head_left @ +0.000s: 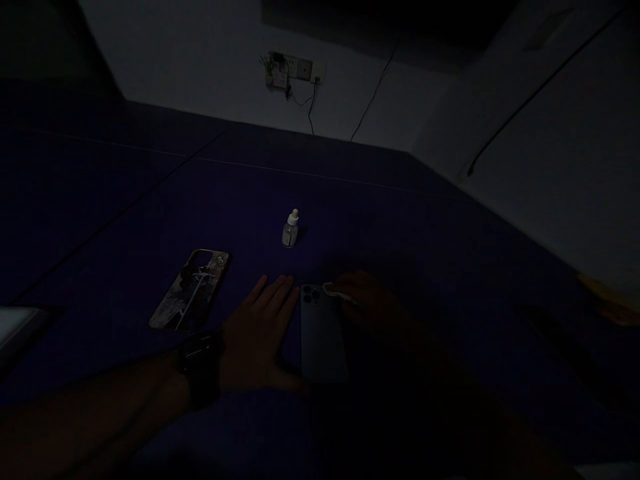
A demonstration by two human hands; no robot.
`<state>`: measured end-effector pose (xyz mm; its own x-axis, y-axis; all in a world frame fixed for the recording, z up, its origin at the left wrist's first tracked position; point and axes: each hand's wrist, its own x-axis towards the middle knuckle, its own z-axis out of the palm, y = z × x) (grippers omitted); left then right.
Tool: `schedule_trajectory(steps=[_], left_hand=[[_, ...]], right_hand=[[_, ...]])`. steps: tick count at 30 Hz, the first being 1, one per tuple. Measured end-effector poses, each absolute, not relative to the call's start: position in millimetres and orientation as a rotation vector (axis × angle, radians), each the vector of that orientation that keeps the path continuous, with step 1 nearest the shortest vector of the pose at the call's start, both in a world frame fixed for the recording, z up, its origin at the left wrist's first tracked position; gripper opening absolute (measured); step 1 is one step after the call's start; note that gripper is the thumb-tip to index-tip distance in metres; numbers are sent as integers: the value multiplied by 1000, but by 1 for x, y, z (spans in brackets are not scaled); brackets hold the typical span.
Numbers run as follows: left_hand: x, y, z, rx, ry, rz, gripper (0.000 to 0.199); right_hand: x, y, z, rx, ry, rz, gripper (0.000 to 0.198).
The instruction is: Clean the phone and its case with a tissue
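A smartphone (323, 340) lies back side up on the dark blue surface, its camera lenses at the far left corner. My left hand (260, 333) rests flat beside its left edge, fingers stretched out, the thumb at the phone's near left corner. Over the phone's far right corner is my right hand (367, 297), its fingers closed on a small white cloth (337, 292). Deep shadow hides most of that hand and forearm. Left of my left hand lies a patterned phone case (193, 290). Beyond the phone a small dropper bottle (290, 230) stands upright.
The room is very dark. A pale, box-like object (17, 327) sits at the left edge. Wall sockets (295, 68) with plugs and hanging cables are on the far wall. An orange-yellow item (607, 297) lies at the right by the wall.
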<state>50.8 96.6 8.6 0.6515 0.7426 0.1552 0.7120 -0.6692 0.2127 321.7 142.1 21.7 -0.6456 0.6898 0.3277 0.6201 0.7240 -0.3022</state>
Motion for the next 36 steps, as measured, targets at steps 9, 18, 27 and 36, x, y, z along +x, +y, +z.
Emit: schedule_trajectory(steps=[9, 18, 27, 36], left_hand=[[51, 97, 10, 2728, 1198, 371, 134], [51, 96, 7, 2731, 1205, 344, 134], [51, 96, 5, 2747, 1211, 374, 131], [51, 97, 10, 2726, 1208, 344, 135]], right_hand=[[318, 140, 21, -1037, -2497, 217, 40], [317, 138, 27, -1006, -2545, 213, 40], [299, 121, 30, -901, -2675, 223, 41], [300, 122, 33, -825, -2712, 99, 37]])
